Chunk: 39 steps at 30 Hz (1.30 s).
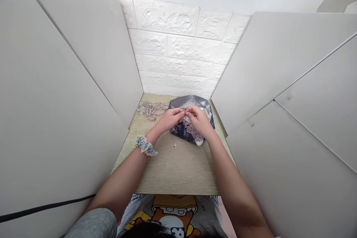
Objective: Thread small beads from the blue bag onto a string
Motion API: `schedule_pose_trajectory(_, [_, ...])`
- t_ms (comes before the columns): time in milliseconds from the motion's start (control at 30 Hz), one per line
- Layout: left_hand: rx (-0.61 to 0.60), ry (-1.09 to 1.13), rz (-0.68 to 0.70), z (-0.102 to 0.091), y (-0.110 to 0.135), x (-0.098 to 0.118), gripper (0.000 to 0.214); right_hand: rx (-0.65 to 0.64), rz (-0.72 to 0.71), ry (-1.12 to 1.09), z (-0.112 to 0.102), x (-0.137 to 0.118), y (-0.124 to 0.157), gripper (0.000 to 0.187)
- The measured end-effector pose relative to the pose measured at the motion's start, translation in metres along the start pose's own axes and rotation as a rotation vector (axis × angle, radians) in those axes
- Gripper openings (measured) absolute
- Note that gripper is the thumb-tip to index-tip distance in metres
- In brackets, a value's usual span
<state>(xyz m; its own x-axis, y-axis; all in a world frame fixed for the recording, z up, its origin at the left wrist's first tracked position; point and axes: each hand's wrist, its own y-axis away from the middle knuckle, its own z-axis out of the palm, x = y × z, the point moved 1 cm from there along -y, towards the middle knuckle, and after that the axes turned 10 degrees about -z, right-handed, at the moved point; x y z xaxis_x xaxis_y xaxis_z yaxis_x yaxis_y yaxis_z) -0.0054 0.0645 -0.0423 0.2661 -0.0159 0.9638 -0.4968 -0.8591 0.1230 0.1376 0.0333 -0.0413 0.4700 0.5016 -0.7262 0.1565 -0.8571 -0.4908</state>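
Observation:
My left hand (173, 117) and my right hand (198, 119) meet over a dark blue patterned bag (181, 132) with a silvery lining. Thumbs and fingertips of both are pinched together, almost touching. Whatever sits between the fingertips is too small to make out. Just below them, a clear plastic packet of small pink, red and white beads (192, 129) lies in the bag's opening and spills toward its front edge. To the left of the bag rests a loose pile of multicoloured bead strings (150, 109). On my left wrist is a blue scrunchie (145, 145).
A tiny metallic bit (174, 145) lies on the wooden tabletop (178, 171) in front of the bag. Tall white panels (83, 44) (279, 63) close in both sides. A white brick-patterned wall (178, 48) stands behind, and a black cable (47, 208) runs at lower left.

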Motion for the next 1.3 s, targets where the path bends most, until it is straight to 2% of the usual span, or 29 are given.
schedule_pose_trajectory(133, [0.057, -0.074, 0.028, 0.000, -0.002, -0.003, 0.028, -0.012, 0.082, 0.055, -0.003, 0.003, 0.000, 0.013])
schedule_pose_trajectory(267, [0.068, -0.111, 0.020, -0.001, -0.004, -0.005, 0.028, 0.028, 0.078, 0.279, -0.008, 0.017, 0.001, 0.015])
schedule_pose_trajectory(333, [0.094, -0.139, 0.039, -0.002, -0.005, -0.007, 0.028, -0.014, 0.059, 0.413, -0.009, 0.027, 0.002, 0.015])
schedule_pose_trajectory(433, [0.134, -0.156, 0.038, -0.004, -0.008, -0.010, 0.028, -0.146, 0.078, 0.518, -0.006, 0.040, 0.004, 0.016])
schedule_pose_trajectory(633, [0.130, -0.152, 0.055, -0.006, -0.011, -0.013, 0.031, -0.270, 0.133, 0.581, 0.003, 0.052, 0.003, 0.019])
schedule_pose_trajectory(1000, [0.141, -0.139, 0.033, -0.006, -0.011, -0.016, 0.035, -0.314, 0.137, 0.621, 0.007, 0.045, 0.005, 0.019])
schedule_pose_trajectory(1100, [0.139, -0.113, 0.028, -0.005, -0.011, -0.015, 0.035, -0.281, 0.125, 0.612, 0.008, 0.041, 0.006, 0.018])
schedule_pose_trajectory(1167, [0.136, -0.088, 0.025, -0.005, -0.011, -0.013, 0.034, -0.205, 0.116, 0.567, 0.007, 0.037, 0.006, 0.018])
schedule_pose_trajectory(1300, [0.124, -0.023, 0.012, -0.003, -0.008, -0.008, 0.033, -0.024, 0.085, 0.289, 0.006, 0.026, 0.001, 0.020])
